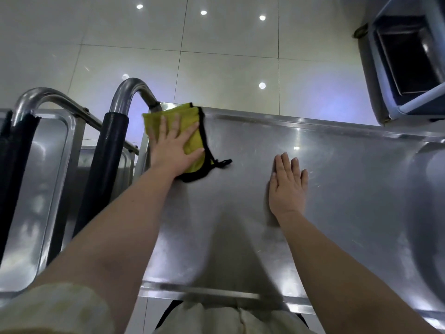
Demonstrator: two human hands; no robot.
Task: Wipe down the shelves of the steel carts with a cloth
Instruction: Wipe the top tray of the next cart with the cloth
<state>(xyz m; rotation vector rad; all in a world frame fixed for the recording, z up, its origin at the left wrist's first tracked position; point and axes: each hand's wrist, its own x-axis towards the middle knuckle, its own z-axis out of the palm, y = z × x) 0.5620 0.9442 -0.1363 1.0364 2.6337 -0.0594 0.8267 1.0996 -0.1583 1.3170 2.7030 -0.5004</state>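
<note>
A yellow cloth with black edging (192, 131) lies on the top shelf of a steel cart (337, 189), at its far left corner. My left hand (172, 148) presses flat on the cloth with straight, spread fingers. My right hand (287, 186) rests flat on the bare steel near the middle of the shelf, fingers straight, holding nothing. The cart's curved steel handle with a black grip (110, 150) rises at the shelf's left end.
A second steel cart (36, 184) with its own black-gripped handle (16, 150) stands close on the left. A grey bin or box with a dark inside (409, 59) sits on the tiled floor at the far right. Glossy floor tiles (216, 56) lie beyond the shelf.
</note>
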